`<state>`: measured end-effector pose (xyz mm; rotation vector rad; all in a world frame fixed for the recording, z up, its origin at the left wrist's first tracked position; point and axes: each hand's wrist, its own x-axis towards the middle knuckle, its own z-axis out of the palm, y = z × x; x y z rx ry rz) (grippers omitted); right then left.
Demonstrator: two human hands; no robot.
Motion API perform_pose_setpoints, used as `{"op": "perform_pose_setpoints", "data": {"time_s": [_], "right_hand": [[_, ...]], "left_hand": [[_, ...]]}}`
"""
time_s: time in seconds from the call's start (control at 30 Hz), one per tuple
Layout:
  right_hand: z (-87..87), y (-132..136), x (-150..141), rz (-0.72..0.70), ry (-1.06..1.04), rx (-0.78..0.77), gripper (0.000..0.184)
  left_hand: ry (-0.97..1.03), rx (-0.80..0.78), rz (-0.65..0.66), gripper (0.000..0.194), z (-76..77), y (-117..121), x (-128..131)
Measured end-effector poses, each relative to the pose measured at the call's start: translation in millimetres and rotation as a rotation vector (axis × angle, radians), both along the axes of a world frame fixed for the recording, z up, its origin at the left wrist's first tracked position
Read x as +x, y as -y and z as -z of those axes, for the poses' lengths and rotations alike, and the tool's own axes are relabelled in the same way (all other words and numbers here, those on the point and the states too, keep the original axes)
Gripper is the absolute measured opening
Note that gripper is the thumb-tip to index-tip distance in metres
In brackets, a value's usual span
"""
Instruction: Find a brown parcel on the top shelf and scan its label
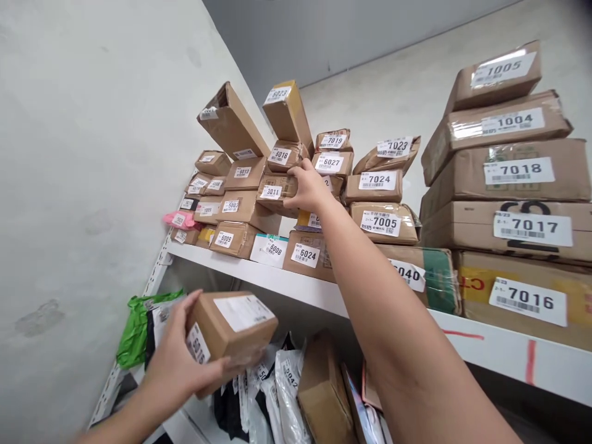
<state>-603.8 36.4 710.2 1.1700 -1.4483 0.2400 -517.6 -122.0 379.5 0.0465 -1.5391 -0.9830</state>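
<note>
1. Nearest the camera, the right forearm (393, 320) is slanting across the foreground from the lower right, covering part of the upper shelf (217, 262).
2. The right hand (308, 188) is curving half open around the right end of the box labelled 3011 (272, 192), thumb below and fingers above; whether it is gripping firmly, I cannot tell.
3. That box is sitting in a stack on the upper shelf, directly beneath the box labelled 6018 (280, 155), while the box labelled 6023 (289, 114) is standing above both.
4. The left hand (178, 354) is holding a small brown box (243, 342), thumb along the near side and fingers wrapping around the far left edge. The box is hanging in the air in front of the shelving, a white label (244, 311) showing on its top face; its end label is blurring.
5. To the right, a tall stack is rising from the box labelled 7016 (527, 302) to the one labelled 1005 (502, 71).
6. Below, a green bag (134, 333) and a white packet marked 5042 (290, 385) are lying among other parcels.
</note>
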Motion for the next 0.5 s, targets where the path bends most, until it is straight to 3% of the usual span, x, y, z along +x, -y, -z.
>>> {"op": "perform_pose_setpoints", "data": {"time_s": [0.1, 0.23, 0.33, 0.43, 0.5], "right_hand": [[0.0, -0.6, 0.7, -0.001, -0.007, 0.000, 0.060], [0.9, -1.6, 1.0, 0.002, -0.011, 0.010, 0.061], [1.8, -2.9, 0.8, 0.014, -0.006, 0.010, 0.062], [1.9, -4.2, 0.2, 0.011, -0.012, 0.010, 0.063], [1.5, -4.6, -0.4, 0.005, -0.021, 0.014, 0.065]], "left_hand": [[0.059, 0.031, 0.018, 0.091, 13.2, -20.5, -41.4], [0.055, 0.169, 0.029, 0.084, 2.0, -45.0, -111.0], [0.121, 0.094, 0.131, 0.083, 2.2, -53.4, -156.8], [0.208, -0.048, 0.196, 0.081, 17.3, -54.2, -173.5], [0.212, -0.107, 0.137, 0.071, 23.8, -51.6, -161.7]]}}
